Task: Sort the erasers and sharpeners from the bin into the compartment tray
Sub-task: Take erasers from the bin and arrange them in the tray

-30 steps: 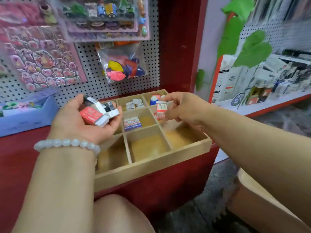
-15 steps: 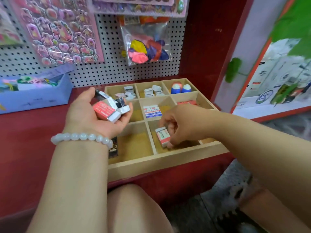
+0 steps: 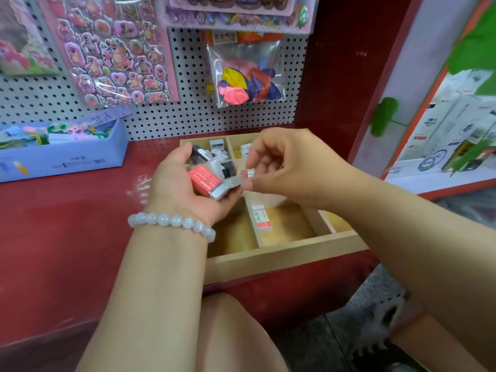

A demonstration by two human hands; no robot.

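Observation:
My left hand [image 3: 182, 189] is cupped palm up over the wooden compartment tray [image 3: 281, 255] and holds a pile of erasers, the biggest a red-sleeved one [image 3: 206, 179]. My right hand [image 3: 290, 167] reaches over from the right and pinches a small grey-white eraser [image 3: 234, 181] at the edge of that pile. A white eraser with a red end [image 3: 261, 218] lies in the front middle compartment. Small white pieces [image 3: 217, 146] sit in the back compartments. Both hands hide the tray's middle.
The tray stands on a red shelf [image 3: 67, 216] in front of a pegboard with sticker sheets [image 3: 112, 49] and a bag of balloons [image 3: 245, 76]. A blue box [image 3: 61, 154] of items stands at the left. My knee [image 3: 228, 334] is below the shelf edge.
My right hand let go of the white and red eraser in the front middle compartment and rose to the pile in my left hand, which shifted right over the tray.

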